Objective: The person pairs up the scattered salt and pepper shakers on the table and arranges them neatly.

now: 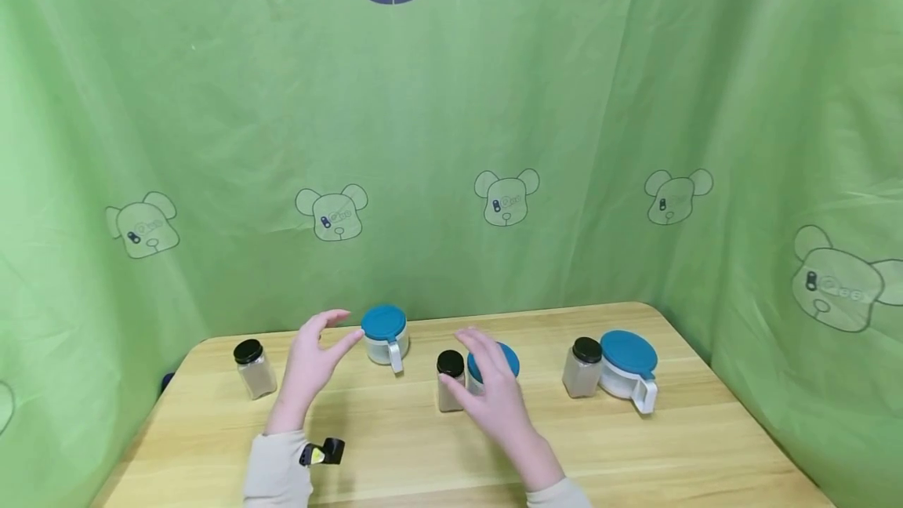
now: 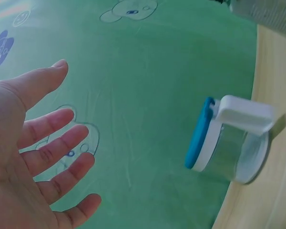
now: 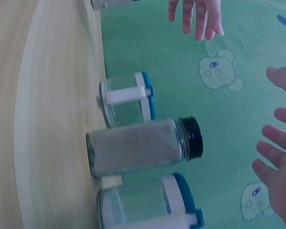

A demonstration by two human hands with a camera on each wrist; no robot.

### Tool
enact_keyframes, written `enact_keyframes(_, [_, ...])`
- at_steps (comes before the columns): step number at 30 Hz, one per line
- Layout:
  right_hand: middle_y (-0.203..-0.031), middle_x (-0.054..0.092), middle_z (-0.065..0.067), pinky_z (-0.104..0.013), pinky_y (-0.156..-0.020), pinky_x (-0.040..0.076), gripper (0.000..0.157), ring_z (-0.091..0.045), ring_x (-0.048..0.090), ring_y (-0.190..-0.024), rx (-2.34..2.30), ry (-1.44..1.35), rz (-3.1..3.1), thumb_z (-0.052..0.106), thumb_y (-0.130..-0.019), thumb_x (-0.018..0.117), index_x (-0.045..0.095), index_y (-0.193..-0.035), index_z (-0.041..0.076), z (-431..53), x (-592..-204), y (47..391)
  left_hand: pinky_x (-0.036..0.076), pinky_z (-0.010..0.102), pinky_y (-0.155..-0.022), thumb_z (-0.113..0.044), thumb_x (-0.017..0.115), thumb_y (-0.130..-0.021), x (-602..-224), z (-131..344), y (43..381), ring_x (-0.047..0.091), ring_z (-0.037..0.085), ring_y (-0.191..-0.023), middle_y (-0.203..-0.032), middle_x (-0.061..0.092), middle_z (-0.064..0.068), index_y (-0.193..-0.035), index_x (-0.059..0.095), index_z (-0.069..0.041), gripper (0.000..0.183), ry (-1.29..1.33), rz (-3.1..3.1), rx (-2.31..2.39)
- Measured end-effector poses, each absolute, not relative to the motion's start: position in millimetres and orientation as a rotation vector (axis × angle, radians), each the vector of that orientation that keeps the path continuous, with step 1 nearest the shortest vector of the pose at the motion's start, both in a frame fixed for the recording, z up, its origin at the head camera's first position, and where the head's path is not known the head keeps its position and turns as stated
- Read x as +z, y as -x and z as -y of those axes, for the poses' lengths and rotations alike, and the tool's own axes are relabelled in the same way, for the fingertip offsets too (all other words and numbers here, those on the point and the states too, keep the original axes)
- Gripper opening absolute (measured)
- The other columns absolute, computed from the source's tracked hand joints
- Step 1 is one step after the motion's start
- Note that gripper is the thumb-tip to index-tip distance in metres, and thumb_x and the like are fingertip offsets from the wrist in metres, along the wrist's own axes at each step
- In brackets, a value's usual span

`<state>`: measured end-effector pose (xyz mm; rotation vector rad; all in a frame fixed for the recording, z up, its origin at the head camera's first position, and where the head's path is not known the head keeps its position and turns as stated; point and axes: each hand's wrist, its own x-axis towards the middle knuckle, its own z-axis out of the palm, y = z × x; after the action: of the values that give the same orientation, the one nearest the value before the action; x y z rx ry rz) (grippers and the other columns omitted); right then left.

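Note:
My left hand (image 1: pixel 310 367) is raised over the table with fingers spread and nothing in them. To its right stands a glass canister (image 1: pixel 385 335) with a blue lid and white handle; in the left wrist view the canister (image 2: pixel 224 143) is apart from the hand (image 2: pixel 47 157). My right hand (image 1: pixel 497 398), also holding nothing, overlaps a black-lidded square jar (image 1: pixel 450 394) and a second blue-lidded canister (image 1: pixel 509 359) in the head view. The right wrist view shows that jar (image 3: pixel 133 148), upright with pale contents, apart from the relaxed fingers (image 3: pixel 276 138).
Another black-lidded jar (image 1: pixel 255 371) stands at the table's left. At the right, a third jar (image 1: pixel 582 371) is close beside a third blue-lidded canister (image 1: pixel 628 359). A green printed curtain (image 1: pixel 437 116) surrounds the wooden table (image 1: pixel 395 445) at the back and sides.

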<state>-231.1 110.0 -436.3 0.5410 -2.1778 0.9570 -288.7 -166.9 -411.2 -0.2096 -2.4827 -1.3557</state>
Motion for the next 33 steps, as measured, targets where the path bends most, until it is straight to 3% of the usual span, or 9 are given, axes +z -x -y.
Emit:
enact_keyframes(6, [-0.134,0.059,-0.008,-0.048,-0.100,0.051,0.066,-0.027,0.056,-0.124,0.970,-0.608,2.189,0.026,-0.079,0.080,0.052,-0.137,0.011,-95.6,-434.8,230.1,0.039,0.053,-0.110,-0.039,0.072,-0.087,-404.5,182.3,285.5,0.048,0.032,-0.129,-0.135,0.057,0.013,-0.128,0.060,-0.010,0.052,0.174,2.484,-1.328])
enact_keyframes(14, [-0.134,0.058,-0.005,-0.044,-0.101,0.051,0.064,-0.024,0.056,-0.124,0.942,-0.720,2.219,0.032,-0.083,0.077,0.050,-0.138,0.010,-73.3,-431.9,234.3,0.036,0.055,-0.109,-0.046,0.070,-0.087,-396.9,205.6,278.0,0.047,0.033,-0.130,-0.136,0.057,0.014,-0.129,0.059,-0.010,0.057,0.091,2.480,-1.280])
enact_keyframes(19, [-0.137,0.056,-0.005,-0.042,-0.104,0.050,0.062,-0.020,0.054,-0.127,1.002,-0.795,2.217,0.030,-0.085,0.075,0.049,-0.140,0.017,-61.2,-430.4,239.9,0.036,0.053,-0.109,-0.047,0.070,-0.086,-395.7,218.8,275.1,0.046,0.033,-0.131,-0.138,0.056,0.014,-0.130,0.059,-0.011,0.058,0.039,2.461,-1.273])
enact_keyframes(24, [-0.137,0.055,-0.008,-0.044,-0.103,0.050,0.061,-0.023,0.053,-0.128,1.103,-0.781,2.227,0.029,-0.086,0.074,0.048,-0.141,0.019,-50.2,-430.2,242.3,0.043,0.047,-0.099,-0.049,0.068,-0.087,-396.5,231.5,272.4,0.047,0.031,-0.124,-0.140,0.053,0.013,-0.131,0.058,-0.014,0.058,-0.025,2.451,-1.255])
enact_keyframes(26, [-0.138,0.054,-0.008,-0.045,-0.104,0.049,0.062,-0.023,0.052,-0.129,1.131,-0.748,2.244,0.030,-0.086,0.074,0.048,-0.141,0.019,-45.9,-430.4,243.0,0.041,0.050,-0.101,-0.048,0.068,-0.087,-396.3,236.2,271.8,0.046,0.034,-0.125,-0.140,0.053,0.015,-0.131,0.058,-0.012,0.057,-0.025,2.437,-1.239])
enact_keyframes(29, [-0.141,0.052,-0.008,-0.046,-0.106,0.048,0.063,-0.025,0.049,-0.131,1.177,-0.692,2.283,0.031,-0.086,0.074,0.047,-0.142,0.018,-39.4,-430.0,245.2,0.031,0.057,-0.111,-0.043,0.071,-0.087,-396.3,243.4,271.1,0.040,0.039,-0.133,-0.140,0.053,0.018,-0.130,0.058,-0.009,0.056,-0.016,2.400,-1.219])
enact_keyframes(33, [-0.145,0.046,-0.009,-0.049,-0.109,0.044,0.066,-0.027,0.045,-0.136,1.243,-0.603,2.342,0.034,-0.086,0.074,0.045,-0.143,0.018,-30.4,-429.2,250.6,0.027,0.059,-0.113,-0.040,0.072,-0.087,-397.4,252.8,269.9,0.036,0.041,-0.136,-0.141,0.053,0.019,-0.130,0.058,-0.008,0.056,-0.058,2.375,-1.198])
